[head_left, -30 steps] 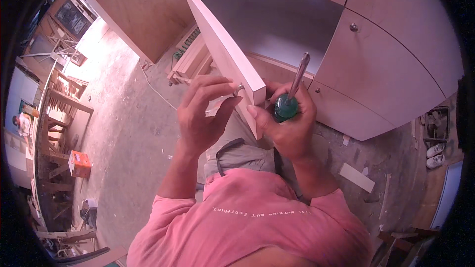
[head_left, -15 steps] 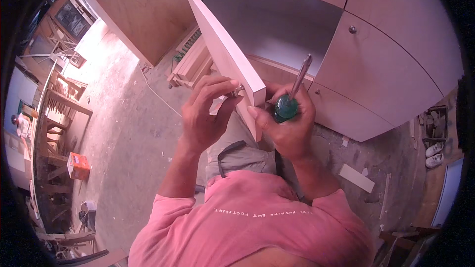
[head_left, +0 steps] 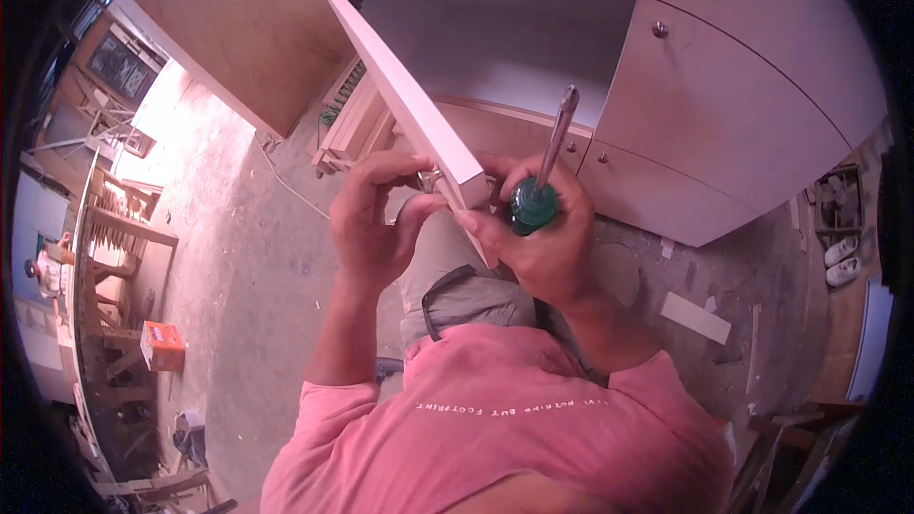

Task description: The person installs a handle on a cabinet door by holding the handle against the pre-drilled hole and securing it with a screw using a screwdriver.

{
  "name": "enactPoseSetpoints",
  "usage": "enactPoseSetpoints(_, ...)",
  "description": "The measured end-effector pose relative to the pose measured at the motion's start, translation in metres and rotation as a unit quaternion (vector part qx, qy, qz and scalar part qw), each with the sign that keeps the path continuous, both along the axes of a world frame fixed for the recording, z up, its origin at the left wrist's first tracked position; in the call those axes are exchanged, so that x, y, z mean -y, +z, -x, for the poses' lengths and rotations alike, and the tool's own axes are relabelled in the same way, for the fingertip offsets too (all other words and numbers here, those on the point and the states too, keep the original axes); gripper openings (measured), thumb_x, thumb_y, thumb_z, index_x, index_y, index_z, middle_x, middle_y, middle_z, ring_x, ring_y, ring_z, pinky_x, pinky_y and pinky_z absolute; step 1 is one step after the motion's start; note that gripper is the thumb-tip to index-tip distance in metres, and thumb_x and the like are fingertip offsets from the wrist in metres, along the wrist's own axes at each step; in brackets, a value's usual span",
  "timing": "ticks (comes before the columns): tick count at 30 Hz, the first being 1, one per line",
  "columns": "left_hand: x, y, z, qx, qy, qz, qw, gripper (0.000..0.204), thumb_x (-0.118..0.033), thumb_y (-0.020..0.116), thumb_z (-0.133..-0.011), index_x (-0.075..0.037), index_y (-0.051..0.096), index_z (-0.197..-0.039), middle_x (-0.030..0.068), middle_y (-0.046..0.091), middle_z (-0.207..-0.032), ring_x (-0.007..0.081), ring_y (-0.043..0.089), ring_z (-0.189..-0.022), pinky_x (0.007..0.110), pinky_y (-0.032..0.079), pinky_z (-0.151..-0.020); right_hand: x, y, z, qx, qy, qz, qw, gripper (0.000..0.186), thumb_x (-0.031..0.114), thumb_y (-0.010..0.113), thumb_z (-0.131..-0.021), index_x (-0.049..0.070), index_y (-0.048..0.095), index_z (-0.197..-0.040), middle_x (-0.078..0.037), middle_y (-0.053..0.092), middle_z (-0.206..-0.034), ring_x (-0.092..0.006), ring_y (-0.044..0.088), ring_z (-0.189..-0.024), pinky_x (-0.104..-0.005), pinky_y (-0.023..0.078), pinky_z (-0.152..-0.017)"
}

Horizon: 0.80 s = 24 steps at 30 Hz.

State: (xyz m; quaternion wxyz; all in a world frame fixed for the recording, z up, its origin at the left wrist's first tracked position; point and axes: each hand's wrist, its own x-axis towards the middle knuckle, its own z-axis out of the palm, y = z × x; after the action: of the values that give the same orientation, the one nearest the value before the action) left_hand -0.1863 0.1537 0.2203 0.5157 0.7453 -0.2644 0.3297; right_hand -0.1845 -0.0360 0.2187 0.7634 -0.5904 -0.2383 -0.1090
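A cabinet door (head_left: 407, 93) stands swung out toward me, its pale edge facing up between my hands. On its left face my left hand (head_left: 369, 214) is closed on a small metallic knob (head_left: 434, 181), pinched between thumb and fingers. My right hand (head_left: 554, 249) wraps round the green handle of a screwdriver (head_left: 535, 206), whose metal shaft points up and away from the door. The right thumb presses near the door's edge, while some fingers of that hand reach behind it and are hidden.
The cabinet (head_left: 724, 105) spans the far side, with round knobs (head_left: 659, 29) on its closed fronts. Stacked wood strips (head_left: 354, 133) lie left of the door. An orange box (head_left: 163, 346) sits on the floor, a loose board (head_left: 696, 318) lies right, and another person (head_left: 48, 271) is far left.
My view has shifted slightly, so the cabinet, door and hands appear a little further left. My left hand stays on the knob and my right hand keeps hold of the screwdriver.
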Motion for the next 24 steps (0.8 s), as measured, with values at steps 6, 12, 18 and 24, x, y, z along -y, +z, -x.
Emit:
enactPoseSetpoints(6, -0.007, -0.012, 0.01, -0.025, -0.041, 0.101, 0.994, 0.032, -0.003, 0.071, -0.09, 0.006, 0.056, -0.116, 0.0133, 0.06, -0.112, 0.0165, 0.059, -0.101, 0.028, 0.049, -0.089, 0.023, -0.008, -0.001, 0.004, 0.076, 0.026, 0.997, 0.042, 0.007, 0.078, -0.08, 0.003, 0.047, -0.108, -0.015, 0.061, -0.122, -0.0146, 0.057, -0.103, -0.0324, 0.047, -0.094)
enactPoseSetpoints(12, -0.037, -0.024, 0.039, 0.034, 0.093, 0.136, 0.986, 0.05, -0.032, 0.07, -0.093, 0.006, 0.053, -0.12, 0.0127, 0.06, -0.112, 0.0185, 0.06, -0.104, 0.032, 0.048, -0.093, 0.046, -0.02, -0.007, -0.111, 0.156, 0.155, 0.969, 0.056, 0.001, 0.068, -0.078, 0.005, 0.039, -0.125, -0.014, 0.054, -0.125, -0.0182, 0.056, -0.107, -0.0321, 0.048, -0.091)
enactPoseSetpoints(18, -0.074, -0.033, 0.063, 0.03, 0.179, 0.195, 0.964, 0.064, -0.047, 0.071, -0.09, 0.004, 0.052, -0.123, 0.0108, 0.061, -0.116, 0.0174, 0.062, -0.106, 0.031, 0.049, -0.093, 0.036, -0.012, -0.005, 0.016, 0.175, 0.22, 0.96, 0.046, 0.002, 0.071, -0.077, 0.002, 0.059, -0.122, -0.017, 0.068, -0.115, -0.0291, 0.069, -0.106, -0.0366, 0.053, -0.091)
enactPoseSetpoints(24, -0.085, -0.032, 0.067, 0.016, 0.176, 0.228, 0.958, 0.044, -0.03, 0.066, -0.092, 0.003, 0.053, -0.118, 0.0123, 0.06, -0.116, 0.017, 0.062, -0.104, 0.031, 0.049, -0.093, 0.021, -0.002, -0.016, 0.205, 0.106, 0.221, 0.948, 0.048, 0.001, 0.077, -0.072, 0.005, 0.064, -0.118, -0.015, 0.069, -0.113, -0.0313, 0.069, -0.104, -0.0383, 0.056, -0.089)
